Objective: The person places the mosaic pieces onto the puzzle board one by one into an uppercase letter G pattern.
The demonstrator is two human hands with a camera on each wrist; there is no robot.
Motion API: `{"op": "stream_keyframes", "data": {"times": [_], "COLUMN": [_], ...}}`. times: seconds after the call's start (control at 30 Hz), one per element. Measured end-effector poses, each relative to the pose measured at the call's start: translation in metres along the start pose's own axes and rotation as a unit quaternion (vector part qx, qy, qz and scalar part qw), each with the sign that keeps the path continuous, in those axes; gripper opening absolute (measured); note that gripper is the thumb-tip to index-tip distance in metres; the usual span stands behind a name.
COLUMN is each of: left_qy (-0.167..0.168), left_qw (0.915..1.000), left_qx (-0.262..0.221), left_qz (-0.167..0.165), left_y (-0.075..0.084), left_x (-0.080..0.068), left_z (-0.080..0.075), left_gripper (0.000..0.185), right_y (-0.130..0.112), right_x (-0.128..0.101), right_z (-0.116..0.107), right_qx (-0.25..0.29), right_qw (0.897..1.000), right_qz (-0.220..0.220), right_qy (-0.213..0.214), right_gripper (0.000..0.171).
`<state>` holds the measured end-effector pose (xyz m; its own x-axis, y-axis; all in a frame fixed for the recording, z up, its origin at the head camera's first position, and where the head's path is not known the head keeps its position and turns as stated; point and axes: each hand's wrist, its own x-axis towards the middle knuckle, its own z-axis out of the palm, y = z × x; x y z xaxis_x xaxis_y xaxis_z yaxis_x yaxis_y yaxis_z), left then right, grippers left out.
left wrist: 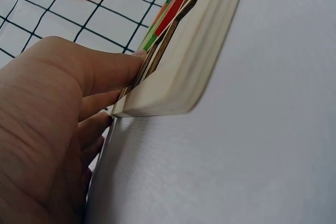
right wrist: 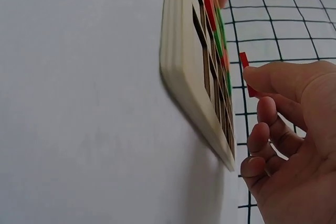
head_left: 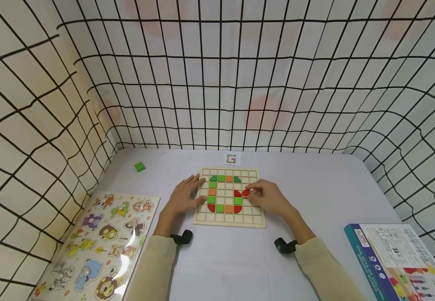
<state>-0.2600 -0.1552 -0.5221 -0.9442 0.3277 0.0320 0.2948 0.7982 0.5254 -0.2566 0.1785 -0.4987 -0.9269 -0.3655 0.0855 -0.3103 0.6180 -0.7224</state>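
A wooden grid board [head_left: 225, 219] lies on the table, with green, orange and red pieces forming a ring-like outline in its squares. My left hand [head_left: 184, 195] rests at the board's left edge, thumb and fingers spread on it. In the left wrist view, the thumb [left wrist: 118, 71] touches the board's top near a corner. Between thumb and index finger, my right hand [head_left: 268, 195] pinches a red curved-edge piece [head_left: 245, 192], just right of a placed red piece [head_left: 237, 193]. From the right wrist, the pinched piece [right wrist: 252, 88] shows edge-on, raised above the board.
A small card [head_left: 232, 158] with a coloured G pattern lies behind the board. One green square piece [head_left: 139, 167] sits at the back left. An animal puzzle board [head_left: 106, 238] is at the left, a box [head_left: 398, 259] at the right. Black netting [head_left: 220, 88] encloses the table.
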Motion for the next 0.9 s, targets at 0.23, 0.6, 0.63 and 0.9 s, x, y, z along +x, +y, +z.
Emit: {"op": "stream_keyframes", "data": {"times": [0.23,0.6,0.63,0.9], "left_qy": [-0.002,-0.009,-0.008,-0.002], "left_qw": [0.9999,0.9999,0.9999,0.9999], "left_qx": [-0.006,-0.006,-0.006,0.003], "left_qz": [0.008,0.006,0.007,0.011], "left_y": [0.004,0.009,0.009,0.011], "left_x": [0.0,0.001,0.001,0.002], "left_z": [-0.002,0.001,0.001,0.002], "left_gripper": [0.073,0.074,0.073,0.073], "right_y": [-0.011,-0.023,-0.023,-0.023], "right_x": [0.01,0.022,0.022,0.022], "right_z": [0.015,0.028,0.029,0.031], "right_qx": [0.027,0.006,0.005,-0.009], "right_qw": [1.0,0.999,0.999,0.999], "right_qz": [0.002,0.009,0.013,0.018], "right_qy": [-0.016,-0.03,-0.031,-0.034], "right_gripper": [0.025,0.025,0.025,0.024]}}
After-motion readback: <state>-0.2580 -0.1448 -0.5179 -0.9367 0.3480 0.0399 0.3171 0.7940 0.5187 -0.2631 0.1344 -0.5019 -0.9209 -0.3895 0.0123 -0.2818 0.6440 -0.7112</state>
